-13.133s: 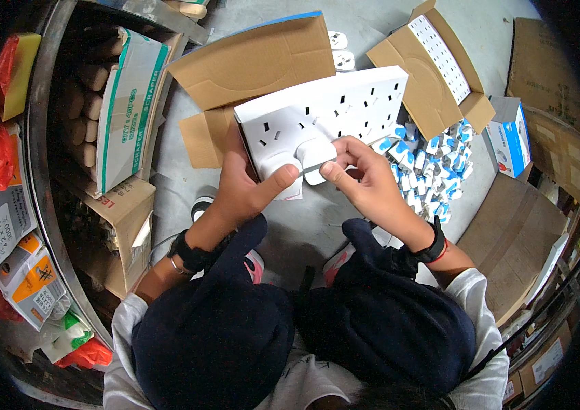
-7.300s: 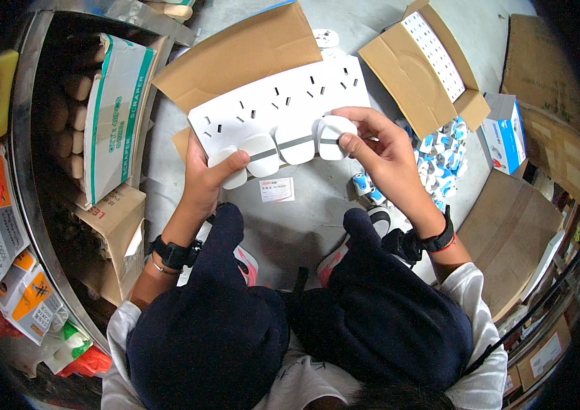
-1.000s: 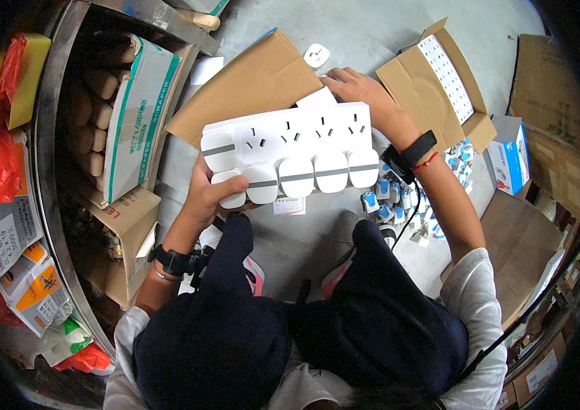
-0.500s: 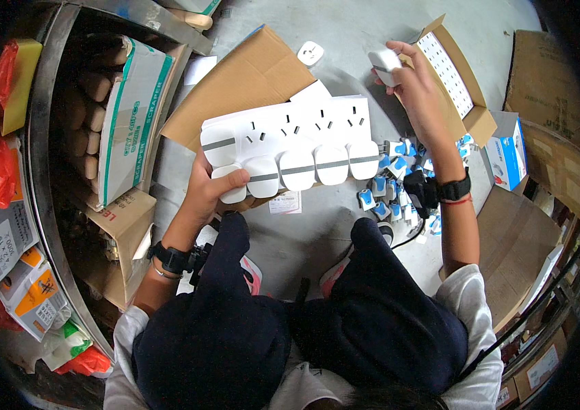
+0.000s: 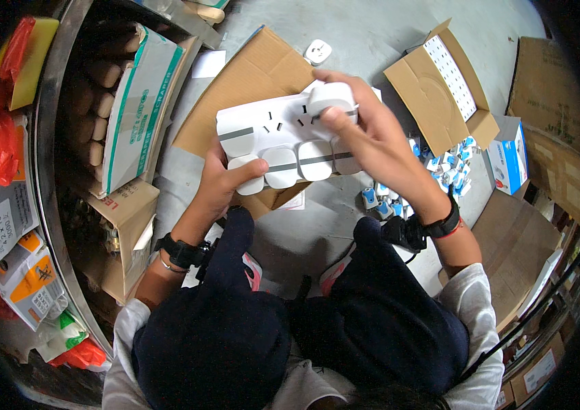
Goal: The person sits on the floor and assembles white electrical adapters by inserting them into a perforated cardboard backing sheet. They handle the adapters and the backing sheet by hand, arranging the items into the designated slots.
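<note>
My left hand (image 5: 216,183) grips the lower left corner of a white panel (image 5: 252,115) with groups of plug-pin slots, its thumb over one white plug adapter. A row of white adapters (image 5: 315,160) with grey stripes sits along the panel's near edge, and another adapter (image 5: 237,141) is at its left end. In my right hand (image 5: 379,140), between thumb and fingers, is a white plug adapter (image 5: 331,99), placed over the slots in the panel's far row. The hand hides the panel's right end; whether the pins are in the slots cannot be seen.
A loose white adapter (image 5: 318,52) lies on the floor beyond a brown cardboard piece (image 5: 252,75). To the right stand an open carton (image 5: 409,85) with a white slotted insert, a heap of blue-and-white pieces (image 5: 450,167) and a blue-white box (image 5: 508,160). A metal-edged shelf (image 5: 47,178) borders the left.
My right hand has come from the upper right, near the open carton, leftward onto the panel with the adapter. The panel has shifted slightly to the right in my left hand.
</note>
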Motion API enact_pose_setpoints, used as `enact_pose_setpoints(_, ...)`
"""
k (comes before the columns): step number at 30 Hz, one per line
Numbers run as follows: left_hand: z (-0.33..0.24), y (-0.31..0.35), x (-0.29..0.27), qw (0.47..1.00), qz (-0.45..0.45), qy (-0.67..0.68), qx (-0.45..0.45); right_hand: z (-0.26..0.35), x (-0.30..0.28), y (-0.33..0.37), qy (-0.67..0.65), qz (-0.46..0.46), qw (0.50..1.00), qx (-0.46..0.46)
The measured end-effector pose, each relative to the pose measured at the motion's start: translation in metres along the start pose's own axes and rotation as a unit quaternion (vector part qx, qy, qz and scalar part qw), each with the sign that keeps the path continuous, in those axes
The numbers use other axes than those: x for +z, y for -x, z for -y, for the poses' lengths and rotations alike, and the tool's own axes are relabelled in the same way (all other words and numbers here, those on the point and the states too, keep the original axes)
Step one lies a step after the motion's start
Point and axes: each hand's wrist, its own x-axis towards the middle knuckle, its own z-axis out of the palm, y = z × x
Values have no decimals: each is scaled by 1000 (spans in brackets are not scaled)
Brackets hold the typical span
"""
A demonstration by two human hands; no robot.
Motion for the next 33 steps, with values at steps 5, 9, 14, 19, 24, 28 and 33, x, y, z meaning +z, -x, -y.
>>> enact_pose_setpoints(5, -2, 2, 11, 998, 4, -21, 52, 9, 20, -3, -31, 3, 995, 93)
enact_pose_setpoints(9, -4, 4, 15, 998, 16, -36, 58, 16, 24, -3, 34, -33, 995, 89)
enact_pose_setpoints(14, 0, 5, 20, 997, -2, -29, 74, 12, 29, -3, 320, -103, 938, -83)
enact_pose_setpoints(19, 2, 5, 18, 997, 5, -36, 69, 11, 25, -2, 264, -80, 959, -67)
enact_pose_setpoints(24, 4, 4, 18, 997, 2, -42, 67, 13, 21, -3, 26, -67, 996, 59)
enact_pose_setpoints(28, 4, 3, 18, 996, 9, -40, 73, 11, 21, -6, 22, -54, 996, 70)
enact_pose_setpoints(33, 5, 3, 19, 997, 9, -31, 67, 9, 23, -7, -5, -3, 992, 127)
